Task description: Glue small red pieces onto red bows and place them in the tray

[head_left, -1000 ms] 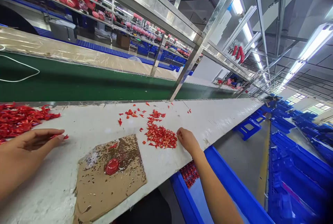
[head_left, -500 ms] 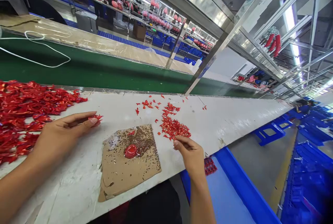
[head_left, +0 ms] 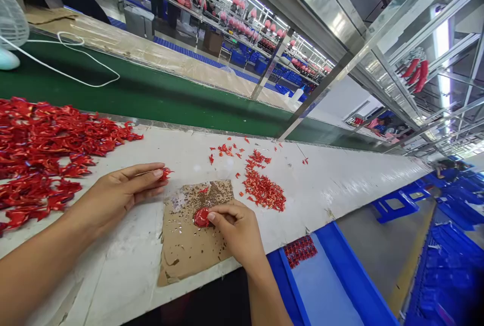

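Note:
My left hand point(head_left: 124, 189) pinches a small red piece point(head_left: 165, 174) between thumb and fingertips, just beyond the upper left corner of a stained cardboard sheet point(head_left: 185, 260). On that sheet lies a round red disc point(head_left: 201, 217) with a glossy surface. My right hand point(head_left: 236, 225) has its thumb and forefinger pressed together at the disc's right edge; whatever is between them is too small to make out. A pile of small red pieces point(head_left: 264, 191) lies right of the cardboard. Larger red pieces point(head_left: 56, 139) are heaped at the far left.
The white table point(head_left: 325, 174) runs off to the right, with a green strip point(head_left: 151, 104) and metal posts behind it. Below its front edge, a blue tray point(head_left: 340, 275) holds rows of red pieces point(head_left: 300, 250). A white cable point(head_left: 98, 85) lies at the back left.
My right hand has moved left from the small red pile to the disc on the cardboard. My left hand still pinches its red piece, now closer to the cardboard. The view has shifted slightly.

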`<state>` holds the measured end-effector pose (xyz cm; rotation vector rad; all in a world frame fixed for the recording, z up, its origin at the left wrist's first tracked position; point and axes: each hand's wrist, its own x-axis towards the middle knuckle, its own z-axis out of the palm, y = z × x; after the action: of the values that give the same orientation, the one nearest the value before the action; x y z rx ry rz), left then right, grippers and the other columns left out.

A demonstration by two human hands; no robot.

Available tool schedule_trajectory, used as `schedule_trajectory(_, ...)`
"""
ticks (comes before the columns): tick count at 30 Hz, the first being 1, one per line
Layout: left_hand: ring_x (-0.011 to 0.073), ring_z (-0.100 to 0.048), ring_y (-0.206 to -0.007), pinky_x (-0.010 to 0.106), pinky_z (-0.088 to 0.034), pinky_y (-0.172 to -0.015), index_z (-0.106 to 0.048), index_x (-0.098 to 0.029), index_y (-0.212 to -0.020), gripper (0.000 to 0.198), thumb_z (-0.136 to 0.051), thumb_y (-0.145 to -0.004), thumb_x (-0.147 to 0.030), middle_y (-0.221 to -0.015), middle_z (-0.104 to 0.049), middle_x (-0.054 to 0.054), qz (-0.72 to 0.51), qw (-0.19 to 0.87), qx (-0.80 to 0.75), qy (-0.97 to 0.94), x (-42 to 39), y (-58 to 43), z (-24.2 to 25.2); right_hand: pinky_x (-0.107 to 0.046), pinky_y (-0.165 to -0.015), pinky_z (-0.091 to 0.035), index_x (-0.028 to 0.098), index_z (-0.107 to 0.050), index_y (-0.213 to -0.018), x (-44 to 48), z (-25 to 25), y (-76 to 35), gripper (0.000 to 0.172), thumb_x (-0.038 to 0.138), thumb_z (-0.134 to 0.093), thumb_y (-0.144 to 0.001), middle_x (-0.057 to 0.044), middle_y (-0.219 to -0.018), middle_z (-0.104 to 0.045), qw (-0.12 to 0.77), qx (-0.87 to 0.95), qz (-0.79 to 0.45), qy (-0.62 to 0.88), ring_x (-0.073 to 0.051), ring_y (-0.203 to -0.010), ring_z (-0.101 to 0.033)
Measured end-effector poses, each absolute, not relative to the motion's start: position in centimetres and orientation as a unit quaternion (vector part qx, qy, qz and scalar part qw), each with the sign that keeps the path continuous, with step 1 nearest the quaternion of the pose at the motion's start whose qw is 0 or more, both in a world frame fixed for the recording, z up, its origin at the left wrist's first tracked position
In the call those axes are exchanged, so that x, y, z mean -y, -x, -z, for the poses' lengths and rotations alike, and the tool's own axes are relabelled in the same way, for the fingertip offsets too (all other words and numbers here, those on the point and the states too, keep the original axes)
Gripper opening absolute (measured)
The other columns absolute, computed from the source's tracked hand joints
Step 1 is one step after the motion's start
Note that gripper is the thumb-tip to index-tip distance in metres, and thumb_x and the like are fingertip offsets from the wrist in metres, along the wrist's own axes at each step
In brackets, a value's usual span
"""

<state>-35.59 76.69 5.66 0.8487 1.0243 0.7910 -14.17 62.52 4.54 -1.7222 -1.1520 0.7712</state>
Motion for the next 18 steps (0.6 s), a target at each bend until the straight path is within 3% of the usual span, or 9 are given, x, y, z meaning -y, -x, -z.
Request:
schedule_trajectory(7, 0.0171, -0.071, -0.093, 0.02, -0.061, -0.084, -0.067, -0.015, -0.116, 0.053, -0.085, -0.071, -0.037, -0.112, -0.073, 0.003, -0.365, 0.718, -0.456, -0.379, -76.5, 35.2, -5.8, -0.027, -0.06, -0.043, 0.029, -0.082, -0.086, -62.5, -4.3, 14.7, 0.009, 0.029, -0.076, -0.08, 0.0, -0.074, -0.059, 0.464, 0.458, -0.305, 0.694, -0.015, -0.066, -0.052)
schedule_trajectory(13, 0.0218, -0.068, -0.109, 0.021, -0.056, -0.095, -0.064, -0.015, -0.122, 0.051, -0.08, -0.077, -0.035, -0.12, -0.071, 0.005, -0.379, 0.736, -0.426, -0.366, -76.3, 35.5, -6.3, -0.027, -0.061, -0.043, 0.028, -0.082, -0.085, -62.3, -4.5, 15.0, 0.009, 0.031, -0.075, -0.079, 0.0, -0.075, -0.06, 0.485, 0.436, -0.315, 0.69, -0.015, -0.067, -0.052)
schedule_trajectory(18, 0.0239, -0.068, -0.109, 0.025, -0.058, -0.093, -0.066, -0.019, -0.117, 0.048, -0.083, -0.074, -0.031, -0.121, -0.07, 0.007, -0.376, 0.751, -0.412, -0.353, -75.2, 35.8, -7.9, -0.027, -0.06, -0.04, 0.023, -0.08, -0.085, -61.4, -4.9, 14.6, 0.019, 0.04, -0.079, -0.077, 0.0, -0.071, -0.063, 0.581, 0.361, -0.412, 0.602, -0.014, -0.064, -0.048)
